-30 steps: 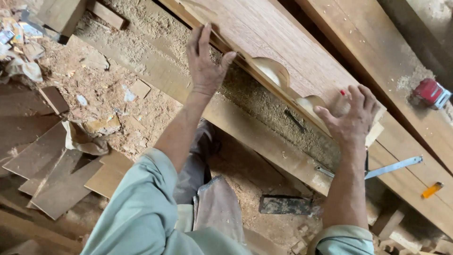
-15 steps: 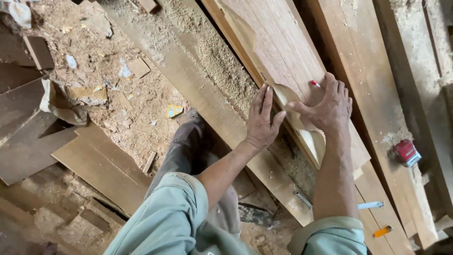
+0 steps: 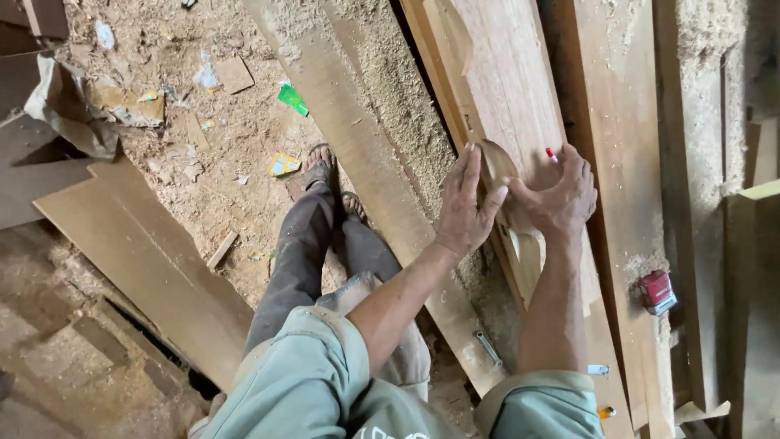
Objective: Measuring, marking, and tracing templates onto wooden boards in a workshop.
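Observation:
My left hand (image 3: 465, 207) rests flat on the edge of a long wooden board (image 3: 508, 89), its thumb against a curved thin wooden template (image 3: 496, 167) that lies on the board. My right hand (image 3: 559, 199) presses on the same template from the right and holds a red pencil (image 3: 552, 153) whose tip sticks out above the fingers. The template's lower part (image 3: 530, 260) runs down beside my right forearm. Both hands sit close together, almost touching.
Sawdust covers a second plank (image 3: 366, 154) left of the board. A red tape measure (image 3: 656, 291) lies on a plank to the right. A metal wrench (image 3: 487, 348) lies near my legs. Loose boards (image 3: 138, 252) and scraps litter the dirt floor at left.
My left hand has slid along the board toward my right hand, from far apart to nearly touching it on the template. The view has swung so the boards run more upright.

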